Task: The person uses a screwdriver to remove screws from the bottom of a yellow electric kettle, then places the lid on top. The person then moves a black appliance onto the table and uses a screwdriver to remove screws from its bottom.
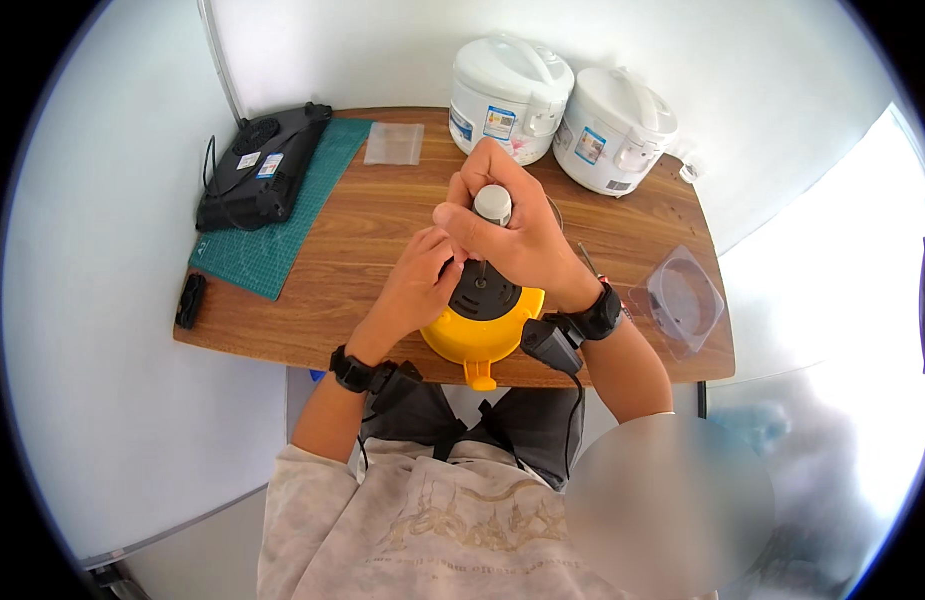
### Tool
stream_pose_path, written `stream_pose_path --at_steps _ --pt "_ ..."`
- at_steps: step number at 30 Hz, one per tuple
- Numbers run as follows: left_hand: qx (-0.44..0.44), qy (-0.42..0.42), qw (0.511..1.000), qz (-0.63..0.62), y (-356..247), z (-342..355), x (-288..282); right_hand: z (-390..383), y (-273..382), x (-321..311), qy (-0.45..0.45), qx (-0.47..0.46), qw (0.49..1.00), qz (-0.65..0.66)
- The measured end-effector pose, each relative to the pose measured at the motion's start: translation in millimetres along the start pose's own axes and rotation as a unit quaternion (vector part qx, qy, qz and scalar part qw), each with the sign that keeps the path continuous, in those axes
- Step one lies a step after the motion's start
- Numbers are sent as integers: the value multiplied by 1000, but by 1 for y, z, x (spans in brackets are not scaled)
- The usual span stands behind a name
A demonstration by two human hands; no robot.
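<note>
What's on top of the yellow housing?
Black disc facing up; above it, a tool with its shaft pointing down, gripped by the right hand. That hand and the left hand cover the disc's far edge; whatever lies beneath the disc is hidden.

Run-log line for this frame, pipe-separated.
right hand: gripping white-topped tool | left hand: close beside tool, contact unclear | black disc on yellow housing: below tool | white rice cookers: back of table
</note>
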State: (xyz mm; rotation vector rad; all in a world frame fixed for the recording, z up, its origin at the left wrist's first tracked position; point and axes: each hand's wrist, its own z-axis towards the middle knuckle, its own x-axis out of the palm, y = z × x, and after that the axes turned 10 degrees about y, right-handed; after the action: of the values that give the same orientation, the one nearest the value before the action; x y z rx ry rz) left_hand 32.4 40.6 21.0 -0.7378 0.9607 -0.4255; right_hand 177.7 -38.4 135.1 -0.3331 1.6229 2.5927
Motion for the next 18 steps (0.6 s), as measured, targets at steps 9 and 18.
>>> stream_pose_path --at_steps 9,18 --pt "-15 13 999 50 -1 -3 -1 -2 -5 -19 130 -6 963 235" --pt "-48 24 999 -7 0 -4 -1 -5 -2 -5 87 -84 979 165"
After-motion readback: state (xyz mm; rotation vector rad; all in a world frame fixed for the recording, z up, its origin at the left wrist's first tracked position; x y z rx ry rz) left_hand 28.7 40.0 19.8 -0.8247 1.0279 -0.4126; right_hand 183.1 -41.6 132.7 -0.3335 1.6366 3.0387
